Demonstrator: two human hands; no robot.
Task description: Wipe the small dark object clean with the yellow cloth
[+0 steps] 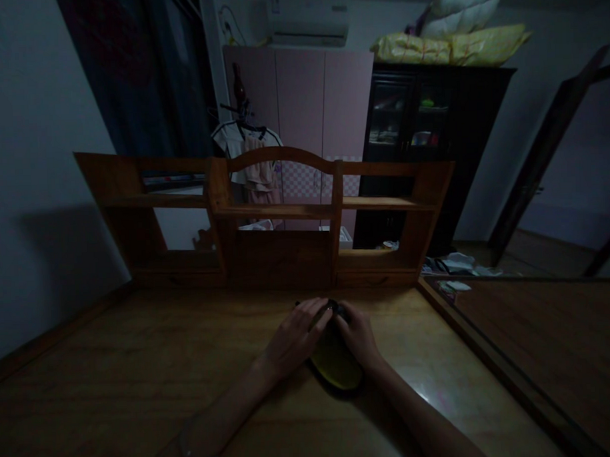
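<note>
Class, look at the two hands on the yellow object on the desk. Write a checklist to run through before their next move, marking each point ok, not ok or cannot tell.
1. Left hand touches the yellow object: ok, its fingers lie over the far end.
2. Right hand touches it too: ok, from the other side.
3. Yellow object rests on the desk: ok.
4. Firm hold by either hand: cannot tell, the fingers hide the contact.
5. What the dark piece at the fingertips is: cannot tell.
6. Enough light to see detail: not ok, the room is dim.
7. Hands apart from the shelf unit: ok.
</note>
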